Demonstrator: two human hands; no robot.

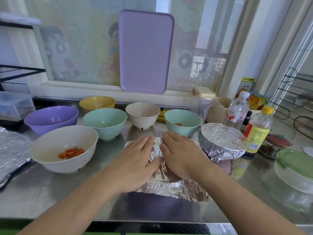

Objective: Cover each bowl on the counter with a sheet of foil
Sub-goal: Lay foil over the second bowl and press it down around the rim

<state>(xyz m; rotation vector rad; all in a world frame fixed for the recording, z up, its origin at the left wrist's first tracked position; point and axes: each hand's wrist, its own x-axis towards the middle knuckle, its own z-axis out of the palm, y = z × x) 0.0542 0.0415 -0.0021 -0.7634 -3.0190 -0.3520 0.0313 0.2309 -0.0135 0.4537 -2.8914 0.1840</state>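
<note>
Foil sheet [171, 185] is draped over a purple bowl [152, 203] at the front centre of the steel counter [50, 192]; only the bowl's lower wall shows under the crinkled edge. Both hands lie flat on top of it, side by side, fingers straight and pointing away: left hand [135, 160] on the left half, right hand [179, 155] on the right half, thumbs nearly meeting with a strip of foil showing between them. Neither hand grips anything, just palms pressing down. Just right of that, a second bowl [223, 143] is already wrapped in foil, tilted toward the camera. Uncovered: cream bowl with orange carrot pieces [63, 148] front left, purple bowl [50, 118] behind it, mint bowl [105, 122], yellow bowl [97, 103], small cream bowl [142, 114], and another mint bowl [182, 122] with some orange bits inside, touching the far edge of the foil area. More loose foil [11, 150] lies at the left edge. Purple cutting board [145, 51] leans on the window. Water bottle [237, 111] and yellow-capped bottle [259, 131] stand at right, green-lidded container [294, 167] far right.
</note>
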